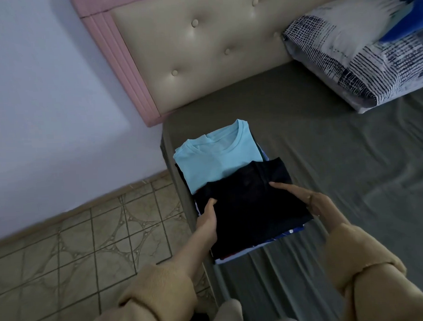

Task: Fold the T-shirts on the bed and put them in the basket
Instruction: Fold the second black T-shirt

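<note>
Both hands, left [208,221] and right [311,202], grip a folded black T-shirt [251,207] between them, over the stack by the light blue T-shirt [217,157]. Stacking step; next, probably setting it down squarely.

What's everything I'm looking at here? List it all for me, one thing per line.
Black T-shirt: one, black, folded, on top of the stack at the bed's near left corner, partly over the light blue one.
Light blue T-shirt: one, light blue, folded, in the stack behind the black one.
Other clothes: number unclear, blue and white edges showing under the black shirt.
Bed sheet: one, grey-green, covering the mattress.
Headboard: one, cream, buttoned, pink frame.
Pillow: one, white with dark print, far right.
Floor tiles: beige, patterned, left.
Wall: pale blue.
Left hand: holds the black shirt's left edge.
Right hand: holds its right edge.
Sleeves: two, tan.
</note>
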Demonstrator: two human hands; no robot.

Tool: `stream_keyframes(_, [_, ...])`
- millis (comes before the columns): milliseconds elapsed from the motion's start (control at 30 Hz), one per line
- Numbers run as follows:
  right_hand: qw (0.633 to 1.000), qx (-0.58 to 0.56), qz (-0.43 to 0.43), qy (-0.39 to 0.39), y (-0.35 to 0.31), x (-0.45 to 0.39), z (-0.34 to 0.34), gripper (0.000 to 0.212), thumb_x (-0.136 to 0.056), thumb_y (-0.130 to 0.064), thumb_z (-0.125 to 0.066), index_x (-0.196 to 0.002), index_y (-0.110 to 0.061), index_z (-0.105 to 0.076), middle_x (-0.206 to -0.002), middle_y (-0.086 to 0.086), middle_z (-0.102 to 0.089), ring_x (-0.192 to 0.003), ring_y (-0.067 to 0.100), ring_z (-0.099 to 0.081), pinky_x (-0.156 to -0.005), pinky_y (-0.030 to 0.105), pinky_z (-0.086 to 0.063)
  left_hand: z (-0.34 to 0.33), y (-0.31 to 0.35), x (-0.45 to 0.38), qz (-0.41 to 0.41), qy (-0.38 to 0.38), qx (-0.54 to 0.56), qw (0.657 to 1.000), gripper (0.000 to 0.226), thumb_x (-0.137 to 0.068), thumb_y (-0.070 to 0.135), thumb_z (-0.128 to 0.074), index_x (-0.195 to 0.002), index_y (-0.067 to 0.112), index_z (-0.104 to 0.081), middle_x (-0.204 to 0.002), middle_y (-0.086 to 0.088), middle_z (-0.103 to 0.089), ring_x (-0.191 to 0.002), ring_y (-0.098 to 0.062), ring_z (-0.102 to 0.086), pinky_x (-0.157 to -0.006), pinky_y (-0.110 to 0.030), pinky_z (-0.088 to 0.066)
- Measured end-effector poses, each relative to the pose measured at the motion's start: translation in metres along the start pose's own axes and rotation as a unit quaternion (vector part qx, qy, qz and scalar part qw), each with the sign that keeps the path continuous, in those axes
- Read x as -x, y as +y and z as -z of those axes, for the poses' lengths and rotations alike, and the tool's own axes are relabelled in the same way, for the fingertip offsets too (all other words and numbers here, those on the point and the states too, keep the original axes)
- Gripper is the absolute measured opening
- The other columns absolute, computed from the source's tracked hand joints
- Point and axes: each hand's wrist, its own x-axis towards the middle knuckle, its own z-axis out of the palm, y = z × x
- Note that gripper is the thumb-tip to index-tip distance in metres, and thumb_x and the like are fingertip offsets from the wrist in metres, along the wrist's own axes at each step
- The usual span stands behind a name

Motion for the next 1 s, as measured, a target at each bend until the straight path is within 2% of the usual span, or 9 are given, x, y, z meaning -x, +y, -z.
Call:
stream_keyframes(67, [1.0, -0.003, 0.0, -0.013, 0.0, 0.009, -0.003, 0.09, -0.048, -0.062, -0.082, -0.116, -0.007, -0.063, -0.102, 0.017, -0.071, -0.094, 0.033, -0.068, -0.095, 0.045, -0.05, 0.002, 0.003, 0.008, -0.011, -0.019, -0.005, 1.0, 0.044, -0.08, 0.047, -0.06, -0.102, 0.009, -0.061, -0.101, -0.015, -0.066, -0.083, -0.029, -0.064, -0.069, -0.032, -0.052])
stream_keyframes(200, [0.998, -0.05, 0.005, -0.027, 0.015, 0.027, -0.012, 0.082, -0.051, -0.056, -0.084, -0.114, -0.007, -0.065, -0.101, 0.019, -0.071, -0.093, 0.034, -0.069, -0.091, 0.044, -0.052, 0.013, -0.002, 0.001, -0.029, -0.037, -0.017, 0.999, 0.068, -0.053, 0.053, -0.062, -0.106, 0.01, -0.066, -0.102, -0.018, -0.069, -0.089, -0.034, -0.068, -0.077, -0.04, -0.055])
stream_keyframes(333, [0.996, -0.079, 0.014, -0.051, 0.026, 0.058, -0.031, 0.071, -0.062, -0.05, -0.076, -0.115, -0.006, -0.062, -0.101, 0.019, -0.071, -0.093, 0.033, -0.069, -0.087, 0.042, -0.054, 0.041, 0.0, 0.031, -0.061, -0.054, -0.038, 0.996, 0.052, -0.074, 0.051, -0.058, -0.106, 0.012, -0.067, -0.101, -0.019, -0.069, -0.083, -0.031, -0.066, -0.07, -0.036, -0.051])
stream_keyframes(467, [0.993, -0.069, 0.021, -0.089, 0.017, 0.087, -0.063, 0.071, -0.065, -0.05, -0.074, -0.116, -0.003, -0.061, -0.098, 0.02, -0.071, -0.078, 0.03, -0.071, -0.067, 0.036, -0.058, 0.085, 0.001, 0.038, -0.08, -0.047, -0.045, 0.995, 0.061, -0.073, 0.059, -0.058, -0.12, 0.021, -0.062, -0.108, -0.014, -0.068, -0.098, -0.032, -0.065, -0.09, -0.041, -0.052])
stream_keyframes(633, [0.993, -0.006, 0.088, -0.084, -0.031, 0.117, -0.124, 0.088, -0.055, -0.059, -0.08, -0.122, -0.007, -0.056, -0.104, 0.018, -0.07, -0.092, 0.032, -0.068, -0.086, 0.042, -0.055, 0.149, 0.037, 0.076, -0.124, -0.012, -0.017, 0.992, 0.048, -0.089, 0.055, -0.05, -0.119, 0.019, -0.061, -0.111, -0.014, -0.065, -0.1, -0.03, -0.062, -0.094, -0.04, -0.049])
stream_keyframes(733, [0.987, 0.032, 0.143, -0.073, -0.071, 0.137, -0.168, 0.096, -0.048, -0.065, -0.081, -0.125, -0.014, -0.052, -0.113, 0.013, -0.066, -0.1, 0.031, -0.065, -0.095, 0.045, -0.05, 0.194, 0.062, 0.103, -0.142, 0.006, 0.005, 0.99, 0.058, -0.089, 0.059, -0.048, -0.127, 0.016, -0.054, -0.125, -0.013, -0.058, -0.114, -0.031, -0.056, -0.104, -0.042, -0.042])
stream_keyframes(800, [0.98, 0.085, 0.165, -0.075, -0.1, 0.152, -0.206, 0.093, -0.05, -0.069, -0.077, -0.121, -0.013, -0.055, -0.11, 0.011, -0.067, -0.098, 0.029, -0.066, -0.094, 0.044, -0.051, 0.235, 0.074, 0.108, -0.153, 0.008, 0.044, 0.987, 0.063, -0.085, 0.063, -0.052, -0.122, 0.012, -0.056, -0.119, -0.014, -0.061, -0.108, -0.032, -0.059, -0.1, -0.042, -0.046])
stream_keyframes(900, [0.971, 0.134, 0.185, -0.075, -0.14, 0.163, -0.256, 0.103, -0.046, -0.076, -0.074, -0.122, -0.009, -0.057, -0.106, 0.012, -0.069, -0.092, 0.027, -0.069, -0.088, 0.042, -0.055, 0.295, 0.087, 0.106, -0.174, 0.037, 0.081, 0.981, 0.099, -0.05, 0.083, -0.066, -0.121, 0.015, -0.059, -0.113, -0.01, -0.066, -0.1, -0.03, -0.065, -0.093, -0.045, -0.051])
stream_keyframes(1000, [0.961, 0.174, 0.195, -0.086, -0.178, 0.18, -0.321, 0.1, -0.052, -0.072, -0.074, -0.125, -0.006, -0.054, -0.108, 0.014, -0.067, -0.09, 0.028, -0.068, -0.081, 0.038, -0.057, 0.356, 0.107, 0.138, -0.207, 0.045, 0.095, 0.973, 0.082, -0.057, 0.081, -0.064, -0.109, 0.017, -0.065, -0.108, -0.008, -0.068, -0.099, -0.027, -0.065, -0.094, -0.044, -0.051])
